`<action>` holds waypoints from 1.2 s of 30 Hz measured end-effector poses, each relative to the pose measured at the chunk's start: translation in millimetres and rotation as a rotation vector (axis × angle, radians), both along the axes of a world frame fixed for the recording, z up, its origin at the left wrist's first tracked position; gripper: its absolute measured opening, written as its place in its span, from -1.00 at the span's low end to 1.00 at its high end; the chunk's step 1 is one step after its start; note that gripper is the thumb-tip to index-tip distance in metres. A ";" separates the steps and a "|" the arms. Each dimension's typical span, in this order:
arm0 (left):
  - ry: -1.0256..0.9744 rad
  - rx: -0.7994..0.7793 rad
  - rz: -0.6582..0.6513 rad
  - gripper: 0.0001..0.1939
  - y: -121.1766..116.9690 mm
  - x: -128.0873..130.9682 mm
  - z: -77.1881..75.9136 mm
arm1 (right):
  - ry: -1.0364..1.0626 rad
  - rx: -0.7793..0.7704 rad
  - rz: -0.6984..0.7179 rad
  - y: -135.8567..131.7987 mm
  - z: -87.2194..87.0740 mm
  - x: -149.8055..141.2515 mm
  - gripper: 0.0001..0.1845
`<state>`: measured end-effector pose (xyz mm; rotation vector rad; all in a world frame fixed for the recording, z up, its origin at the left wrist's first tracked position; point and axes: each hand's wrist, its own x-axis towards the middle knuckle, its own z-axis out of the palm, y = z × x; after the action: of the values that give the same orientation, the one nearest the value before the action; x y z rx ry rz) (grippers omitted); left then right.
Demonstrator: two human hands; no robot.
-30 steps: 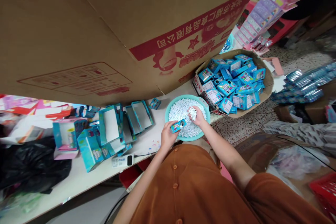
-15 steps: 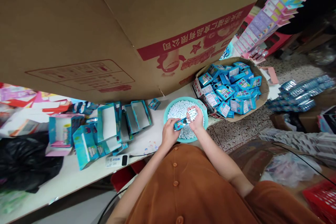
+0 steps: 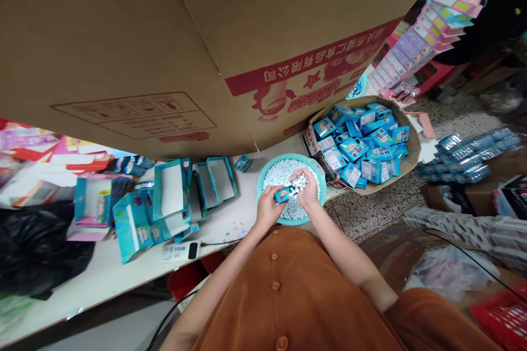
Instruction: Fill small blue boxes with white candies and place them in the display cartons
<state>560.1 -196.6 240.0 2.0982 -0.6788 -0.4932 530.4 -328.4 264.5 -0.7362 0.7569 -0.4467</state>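
Over a turquoise basin (image 3: 261, 182) of small white pellet-like pieces (image 3: 276, 171), my left hand (image 3: 268, 205) grips a small blue printed box (image 3: 282, 194). The box lies tilted, its end turned towards my right hand (image 3: 308, 189). That hand is cupped around a heap of the white pieces (image 3: 300, 182), right at the end of the box. Some pieces lie between the hand and the box. Whether any are inside the box I cannot tell.
An open carton (image 3: 405, 167) full of small blue boxes stands right of the basin. One blue box (image 3: 242, 163) lies on the table, with larger open display boxes (image 3: 168, 189) further left. A big cardboard carton (image 3: 164, 55) rises behind. A phone-like device (image 3: 192, 250) sits near the front edge.
My right hand has tipped and opened a little towards the blue box, and its heap of white pieces has spread to the box's end. My left hand stays nearly in place.
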 end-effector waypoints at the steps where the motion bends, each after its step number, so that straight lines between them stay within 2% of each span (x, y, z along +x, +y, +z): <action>1: 0.032 -0.004 0.023 -0.60 -0.1 -0.1 -1.0 | -0.007 -0.012 0.003 0.9 0.1 0.8 -0.71; 4: 0.076 -0.002 0.053 -0.60 0.3 -1.3 -1.6 | -0.045 -0.069 0.003 4.1 -1.3 1.0 -0.75; 9: -0.016 0.013 -0.026 -0.59 -0.2 0.4 1.4 | -0.019 -0.121 -0.018 7.1 -3.6 -2.2 -0.71; 15: 0.096 -0.028 0.057 -0.59 -4.3 0.8 -2.5 | -0.013 -0.173 0.024 3.5 3.1 -2.0 -0.80; 20: 0.098 -0.059 0.056 -0.59 -6.1 -1.8 -2.5 | -0.018 -0.180 0.047 2.0 4.9 -3.7 -0.67; 24: 0.153 -0.083 0.113 -0.59 -9.2 -2.4 -6.8 | 0.001 -0.230 0.044 1.0 4.6 -4.0 -0.59; 33: 0.148 -0.138 0.111 -0.60 -14.0 -2.3 -5.0 | -0.059 -0.274 0.061 -2.9 12.5 -7.9 -0.59; 36: 0.146 -0.162 0.105 -0.59 -16.9 -3.3 -11.5 | -0.053 -0.245 0.040 -4.4 8.6 -8.7 -0.63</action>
<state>556.8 -213.5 228.5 1.9142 -0.5048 -0.5104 521.7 -332.8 273.1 -0.9629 0.6423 -0.5261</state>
